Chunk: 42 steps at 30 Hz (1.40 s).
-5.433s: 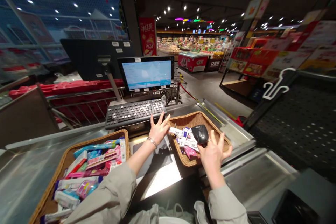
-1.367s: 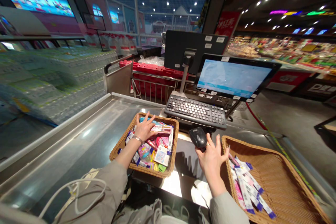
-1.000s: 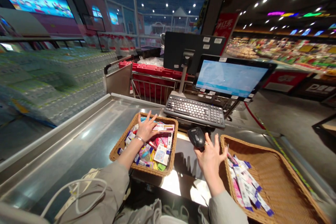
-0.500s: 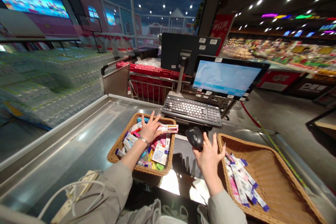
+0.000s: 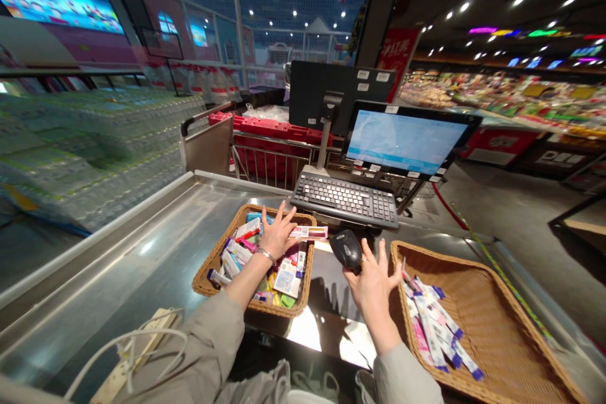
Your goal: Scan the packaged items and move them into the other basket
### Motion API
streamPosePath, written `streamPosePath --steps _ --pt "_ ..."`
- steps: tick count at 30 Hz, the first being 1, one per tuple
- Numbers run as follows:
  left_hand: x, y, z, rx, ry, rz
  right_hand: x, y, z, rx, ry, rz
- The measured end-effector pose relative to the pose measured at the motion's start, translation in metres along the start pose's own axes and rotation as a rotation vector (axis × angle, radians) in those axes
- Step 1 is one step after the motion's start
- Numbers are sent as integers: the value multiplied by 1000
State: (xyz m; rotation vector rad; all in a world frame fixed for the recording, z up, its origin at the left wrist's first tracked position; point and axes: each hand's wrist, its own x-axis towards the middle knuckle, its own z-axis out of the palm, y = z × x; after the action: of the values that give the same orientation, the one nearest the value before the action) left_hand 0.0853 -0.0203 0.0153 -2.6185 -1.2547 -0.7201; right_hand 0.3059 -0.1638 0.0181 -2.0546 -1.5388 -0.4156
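While the fingers (image 5: 284, 218) of the left hand (image 5: 276, 238) fanned wide, thumb and forefinger pinching one end of a slim pink-and-white packet (image 5: 310, 232) over the far rim of a full wicker basket (image 5: 204, 278), the right hand (image 5: 374, 274) gripped a black scanner (image 5: 347, 249) just beside it, spare fingers splayed. A second basket (image 5: 497, 278) holding few packets sat to the right, keyboard (image 5: 345, 199) and lit screen (image 5: 404, 139) behind.

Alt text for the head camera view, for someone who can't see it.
The left hand holds a long flat packet over a wicker basket full of small packets, while the right hand holds a black scanner. A second basket with a few packets lies to the right; a keyboard and screen stand behind.
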Motion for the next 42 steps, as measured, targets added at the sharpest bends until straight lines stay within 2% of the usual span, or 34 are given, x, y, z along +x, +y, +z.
streamPosePath --steps 15,35,42 --pt "5 13 5 -6 34 24 -2 -7 -2 21 -52 -76" --pt "9 13 8 -22 32 24 0 -14 -11 105 -118 -128" --pt "11 14 10 6 74 27 -1 -13 -10 81 -95 -131"
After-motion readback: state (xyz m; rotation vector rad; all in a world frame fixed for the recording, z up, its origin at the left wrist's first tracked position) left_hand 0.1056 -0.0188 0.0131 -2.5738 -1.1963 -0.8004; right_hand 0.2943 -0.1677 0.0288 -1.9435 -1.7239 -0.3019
